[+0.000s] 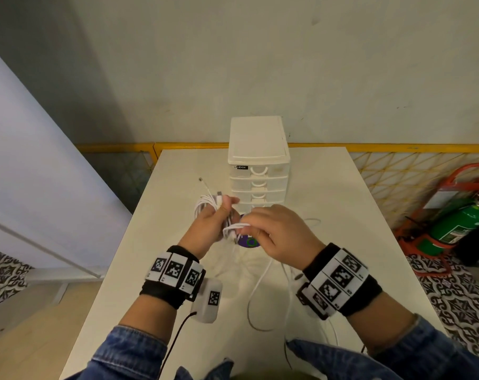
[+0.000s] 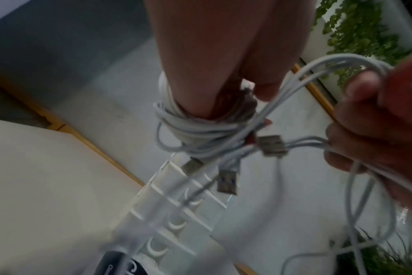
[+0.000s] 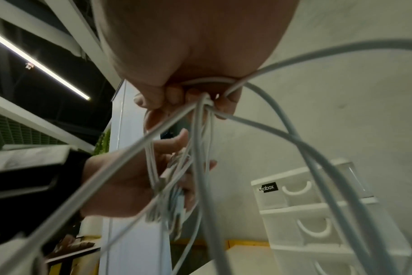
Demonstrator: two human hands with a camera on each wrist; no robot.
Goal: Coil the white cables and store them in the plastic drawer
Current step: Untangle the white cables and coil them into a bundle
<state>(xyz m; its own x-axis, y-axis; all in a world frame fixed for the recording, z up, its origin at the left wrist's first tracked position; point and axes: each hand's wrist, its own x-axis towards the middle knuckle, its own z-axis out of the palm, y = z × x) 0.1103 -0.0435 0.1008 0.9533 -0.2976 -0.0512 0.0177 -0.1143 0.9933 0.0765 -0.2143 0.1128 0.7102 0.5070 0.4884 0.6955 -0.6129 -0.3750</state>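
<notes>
Several white cables (image 1: 205, 204) are wound in loops around the fingers of my left hand (image 1: 216, 218), which grips the coil above the table. In the left wrist view the coil (image 2: 200, 128) wraps the fingers and USB plugs (image 2: 270, 146) dangle from it. My right hand (image 1: 263, 229) pinches a bunch of the cable strands (image 1: 237, 225) just right of the left hand; the loose strands (image 3: 200, 130) fan out from its fingertips. Slack cable (image 1: 257, 286) trails over the table toward me. The white plastic drawer unit (image 1: 259, 165) stands behind the hands with all drawers pushed in.
The white table (image 1: 342, 204) has a wall behind it. A purple and green object (image 1: 249, 242) lies on the table under my hands. A green fire extinguisher (image 1: 457, 223) in a red stand sits on the floor at the right. A yellow railing (image 1: 397, 148) runs behind.
</notes>
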